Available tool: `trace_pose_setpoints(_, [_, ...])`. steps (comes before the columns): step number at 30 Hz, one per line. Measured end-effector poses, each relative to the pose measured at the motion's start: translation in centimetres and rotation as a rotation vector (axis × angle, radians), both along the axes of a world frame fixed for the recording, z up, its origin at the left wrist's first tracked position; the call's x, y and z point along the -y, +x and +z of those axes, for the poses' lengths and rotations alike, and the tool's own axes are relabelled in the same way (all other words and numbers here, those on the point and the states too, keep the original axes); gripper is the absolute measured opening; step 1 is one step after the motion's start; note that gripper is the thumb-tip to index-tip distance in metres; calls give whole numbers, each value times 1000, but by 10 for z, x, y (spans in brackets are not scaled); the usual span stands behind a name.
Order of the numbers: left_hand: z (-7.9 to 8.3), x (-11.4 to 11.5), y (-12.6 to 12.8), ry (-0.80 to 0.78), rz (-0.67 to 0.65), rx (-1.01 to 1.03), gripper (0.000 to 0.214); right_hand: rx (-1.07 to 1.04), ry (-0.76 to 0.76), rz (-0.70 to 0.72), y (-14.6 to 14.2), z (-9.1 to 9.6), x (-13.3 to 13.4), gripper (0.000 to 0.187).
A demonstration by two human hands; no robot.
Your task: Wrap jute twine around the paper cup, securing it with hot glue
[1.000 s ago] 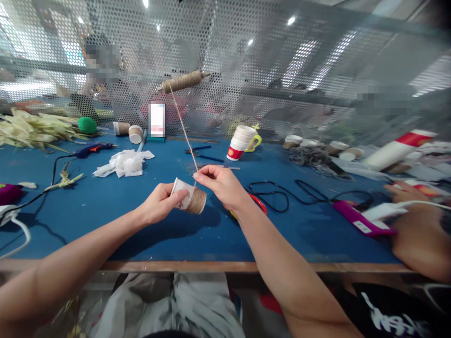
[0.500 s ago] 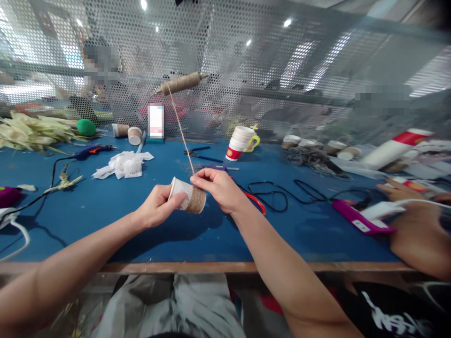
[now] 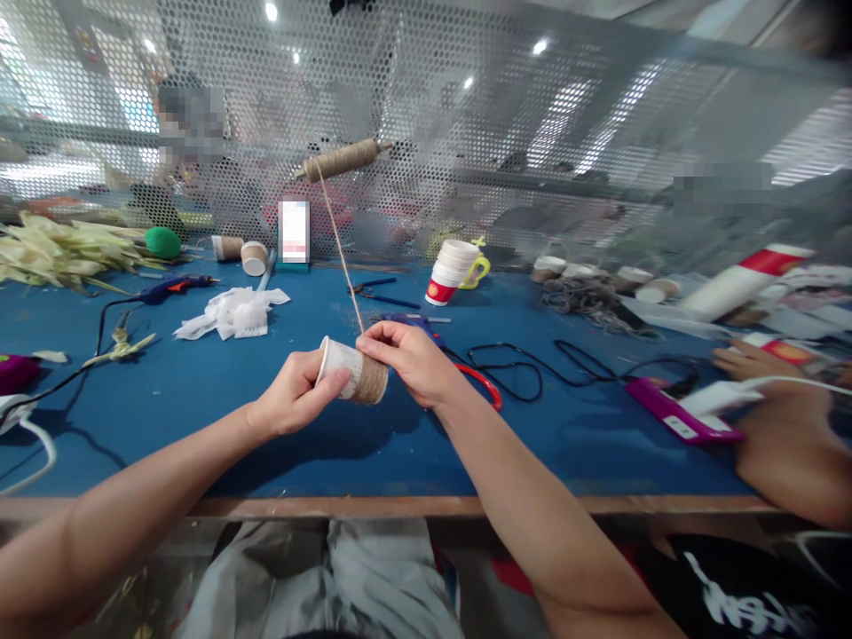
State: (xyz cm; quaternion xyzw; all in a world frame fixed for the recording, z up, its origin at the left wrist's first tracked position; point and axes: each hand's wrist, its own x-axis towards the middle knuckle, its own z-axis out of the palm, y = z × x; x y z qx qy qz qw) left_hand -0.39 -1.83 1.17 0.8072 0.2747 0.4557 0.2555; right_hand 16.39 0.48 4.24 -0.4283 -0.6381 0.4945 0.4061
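My left hand point(image 3: 296, 395) is closed around a white paper cup point(image 3: 335, 359), tilted on its side with its rim to the left. Brown twine point(image 3: 371, 380) is wound round the cup's base half, on the right. At the upper edge of the winding, my right hand point(image 3: 409, 357) pinches the strand of twine point(image 3: 343, 257) between thumb and fingers. That strand runs taut up to a twine spool point(image 3: 343, 160) mounted on a rod at the perforated metal screen point(image 3: 426, 106).
A stack of paper cups point(image 3: 450, 271), pliers point(image 3: 382, 291) and a glue gun point(image 3: 416, 324) lie beyond my hands. White plastic point(image 3: 232, 312) and corn husks point(image 3: 59, 248) are left. A purple power strip point(image 3: 679, 413) and a co-worker's arm point(image 3: 792, 444) are right.
The cup has turned slightly in my left hand. My right fingers and the pinched strand have shifted a little left along the cup.
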Motion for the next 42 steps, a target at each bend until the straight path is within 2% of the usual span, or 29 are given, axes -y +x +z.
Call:
trace_pose_setpoints(7, [1,0,-1,56,1,-39,28,5,-4,31,2,-1,-3,20])
trace_pose_setpoints(10, [1,-1,-2,107,4,-72,28,18,-52,32,7,4,-4,24])
trace_pose_setpoints(14, [1,-5,-3,136,-1,-78,26,85,-171,174,16,10,-4,30])
trace_pose_setpoints(17, [0,-7,-4,107,2,-54,25,126,-173,247,19,11,-4,29])
trace_pose_setpoints(20, [0,-9,-3,-69,-20,-2,26,173,-89,206,19,10,-5,28])
trace_pose_setpoints(25, [-4,-15,1,-632,-94,291,35,317,130,140,18,8,-6,32])
trace_pose_setpoints(28, [-4,-17,3,-789,-76,390,36,389,174,147,17,6,-5,33])
trace_pose_setpoints(31, [-3,-17,3,-783,-11,361,33,374,165,167,16,7,-10,31])
trace_pose_setpoints(34, [-2,-15,4,-723,15,263,31,330,133,126,10,15,-24,27])
trace_pose_setpoints(36, [-2,-14,5,-691,8,212,31,326,119,75,1,25,-39,27])
trace_pose_setpoints(39, [-2,-12,5,-647,8,155,30,336,179,5,-19,41,-68,28])
trace_pose_setpoints(42, [-1,-11,5,-622,5,108,29,355,150,-95,-38,55,-97,32])
